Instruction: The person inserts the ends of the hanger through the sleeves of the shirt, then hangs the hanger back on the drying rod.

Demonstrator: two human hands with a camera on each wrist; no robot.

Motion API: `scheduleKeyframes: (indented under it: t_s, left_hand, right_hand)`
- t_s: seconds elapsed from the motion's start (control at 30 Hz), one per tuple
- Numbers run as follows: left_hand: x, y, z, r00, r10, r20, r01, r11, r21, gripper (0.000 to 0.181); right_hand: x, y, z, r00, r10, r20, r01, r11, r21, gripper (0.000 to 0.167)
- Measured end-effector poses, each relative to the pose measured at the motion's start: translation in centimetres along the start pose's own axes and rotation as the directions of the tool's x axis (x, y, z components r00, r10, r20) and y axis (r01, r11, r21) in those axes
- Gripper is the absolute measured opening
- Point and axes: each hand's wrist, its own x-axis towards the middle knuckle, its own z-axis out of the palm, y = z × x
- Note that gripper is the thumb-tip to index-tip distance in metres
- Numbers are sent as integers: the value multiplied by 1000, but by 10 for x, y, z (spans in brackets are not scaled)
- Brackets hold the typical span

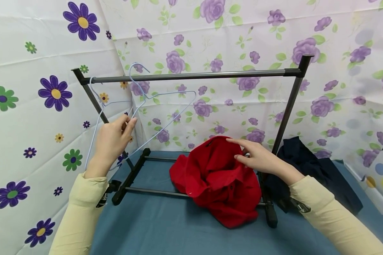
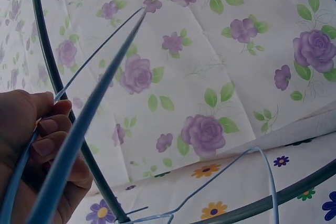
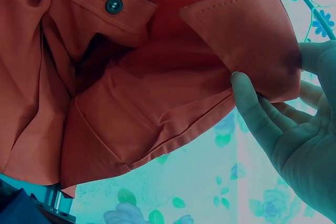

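My left hand (image 1: pixel 113 140) pinches a light blue wire hanger (image 1: pixel 169 92) by one of its sides; in the left wrist view its fingers (image 2: pixel 47 145) curl around the wire. The hook of this hanger appears level with the rack's top rail, and whether it rests on the rail I cannot tell. My right hand (image 1: pixel 258 156) holds a red shirt (image 1: pixel 223 177) by its collar. In the right wrist view the thumb lies on the near face of the collar (image 3: pixel 252 40) and other fingers are behind it. Crumpled, the shirt hangs over the rack's lower right part.
A black clothes rack (image 1: pixel 217 75) stands on the blue cloth-covered table (image 1: pixel 153 226). A second blue hanger (image 1: pixel 97 95) hangs at the rail's left end. Dark navy clothing (image 1: pixel 322 180) lies behind the right forearm. Flowered sheets (image 1: pixel 185 39) cover the walls.
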Motion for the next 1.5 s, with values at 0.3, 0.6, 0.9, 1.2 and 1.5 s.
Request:
scheduleKeyframes:
  t_s: [0.3, 0.6, 0.9, 1.2, 1.5]
  left_hand:
    - [-8, -3, -5, 997, 72, -18, -73, 997, -34, 21]
    - [-13, -9, -17, 990, 137, -14, -138, 988, -68, 17]
    - [-16, -10, -27, 970, 238, 42, -230, 964, -135, 15]
    - [-22, -3, -38, 954, 274, 119, -249, 949, -191, 16]
    - [-30, 5, -48, 936, 293, 195, -247, 942, -227, 24]
  right_hand:
    - [0, 2, -1, 1000, 17, -8, -17, 1000, 4, 57]
    - [0, 5, -3, 1000, 19, -7, -19, 1000, 4, 58]
    - [1, 5, -3, 999, 36, -4, -36, 999, 4, 59]
    - [1, 4, -4, 999, 39, 3, -39, 999, 16, 59]
    - [1, 4, -4, 1000, 24, 3, -24, 1000, 6, 59]
